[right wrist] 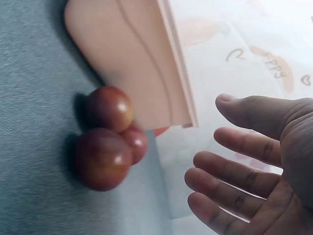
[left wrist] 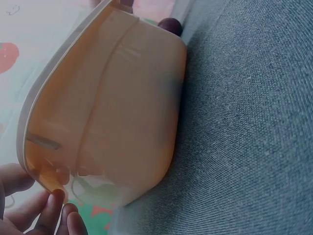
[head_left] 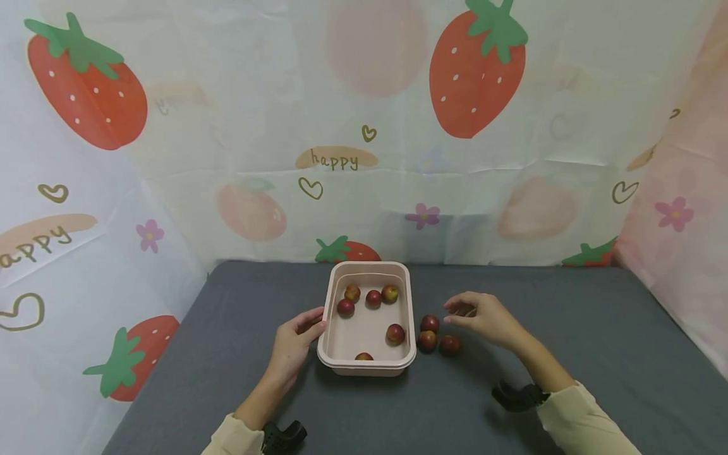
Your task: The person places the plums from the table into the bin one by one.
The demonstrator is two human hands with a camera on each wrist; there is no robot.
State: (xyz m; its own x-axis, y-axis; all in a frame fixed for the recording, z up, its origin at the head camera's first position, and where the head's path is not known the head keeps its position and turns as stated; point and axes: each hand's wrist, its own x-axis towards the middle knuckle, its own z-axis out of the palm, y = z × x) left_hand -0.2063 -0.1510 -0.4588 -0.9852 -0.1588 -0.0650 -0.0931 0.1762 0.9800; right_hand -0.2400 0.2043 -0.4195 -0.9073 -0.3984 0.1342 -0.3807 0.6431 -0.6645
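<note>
A pale pink plastic container (head_left: pixel 364 323) stands on the table with several reddish plums (head_left: pixel 373 299) spread over its floor. My left hand (head_left: pixel 294 344) grips its left rim, with the thumb on the edge; in the left wrist view the fingers (left wrist: pixel 51 210) lie under the lip at a corner. Three more plums (head_left: pixel 428 341) sit close together just right of the container. Above and to the right of these, my right hand (head_left: pixel 483 319) hovers with nothing in it. The right wrist view shows that hand's fingers (right wrist: pixel 234 176) spread and apart from the plums (right wrist: pixel 103 159).
A dark grey cloth (head_left: pixel 256 297) covers the table. Behind it and at both sides hang light curtains (head_left: pixel 256 126) printed with strawberries, hearts and flowers. Black bands (head_left: pixel 517 397) are worn at both wrists, by the cream sleeves (head_left: pixel 586 420).
</note>
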